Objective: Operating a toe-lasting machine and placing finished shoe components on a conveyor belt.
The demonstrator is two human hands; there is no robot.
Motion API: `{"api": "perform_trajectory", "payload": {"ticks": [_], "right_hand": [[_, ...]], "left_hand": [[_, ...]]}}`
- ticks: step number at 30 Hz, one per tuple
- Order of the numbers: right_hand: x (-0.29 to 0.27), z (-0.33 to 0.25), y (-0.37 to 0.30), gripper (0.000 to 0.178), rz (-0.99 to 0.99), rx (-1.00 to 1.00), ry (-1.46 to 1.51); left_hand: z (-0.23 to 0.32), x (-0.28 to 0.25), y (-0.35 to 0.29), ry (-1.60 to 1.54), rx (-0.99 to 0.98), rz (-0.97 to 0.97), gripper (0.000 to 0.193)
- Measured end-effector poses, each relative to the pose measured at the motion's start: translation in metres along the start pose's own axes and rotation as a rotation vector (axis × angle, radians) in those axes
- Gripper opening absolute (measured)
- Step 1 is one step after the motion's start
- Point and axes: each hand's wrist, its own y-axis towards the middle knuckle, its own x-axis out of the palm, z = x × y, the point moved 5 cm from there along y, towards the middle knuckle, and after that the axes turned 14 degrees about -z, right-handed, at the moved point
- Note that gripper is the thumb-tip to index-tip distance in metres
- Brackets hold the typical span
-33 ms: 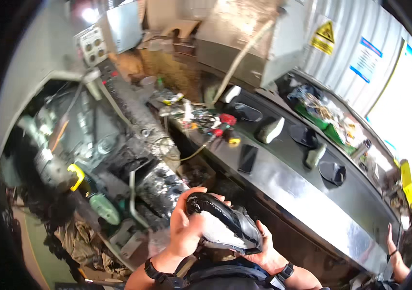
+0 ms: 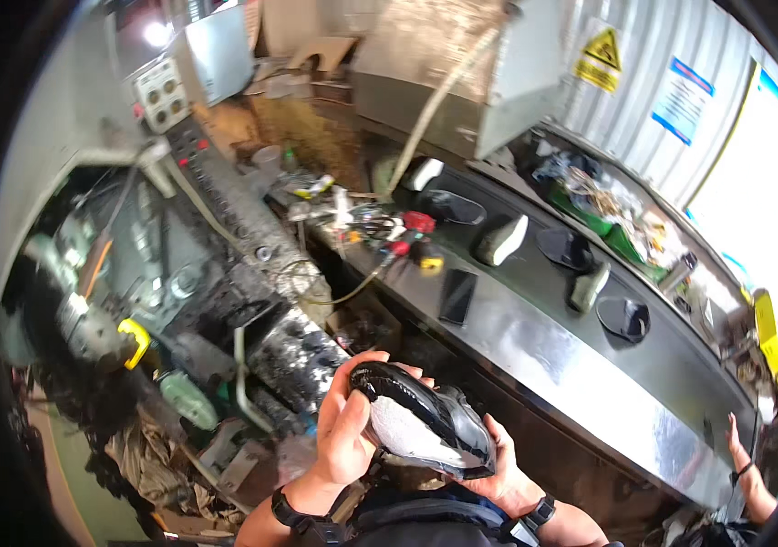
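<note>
left thumb shifted, both hands clasping black shoe

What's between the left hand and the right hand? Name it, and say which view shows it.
A black shoe piece with a whitish underside, touched by both the left hand and right hand; the head view shows it.
</note>
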Motion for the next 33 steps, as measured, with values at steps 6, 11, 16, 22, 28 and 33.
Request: {"api": "perform_trajectory", "payload": {"ticks": [6, 11, 16, 22, 28, 33], "right_hand": [[-0.013, -0.103, -0.070, 0.051, 0.202, -0.356, -0.197], [-0.071, -0.226, -0.209, 0.041, 0.618, -0.824, -0.521], [-0.114, -0.328, -0.434, 0.048, 0.789, -1.301, -0.373], [-0.133, -0.405, -0.554, 0.046, 1.462, -1.841, -1.004], [-0.090, -0.571, -0.326, 0.091, 1.082, -1.225, -0.908], [-0.115, -0.672, -0.330, 0.095, 1.020, -1.416, -0.571]], "left_hand": [[-0.138, 0.024, 0.064, 0.048, -0.161, -0.083, 0.039], [-0.298, -0.028, 0.071, 0.599, -0.637, -0.136, 0.048], [-0.335, -0.035, 0.067, 0.629, -0.775, -0.185, 0.042], [-0.357, -0.057, 0.060, 0.726, -0.771, -0.015, 0.046], [-0.330, -0.100, 0.060, 0.810, -0.810, 0.067, 0.031], [-0.335, -0.110, 0.072, 0.931, -0.910, -0.090, 0.032]]}}
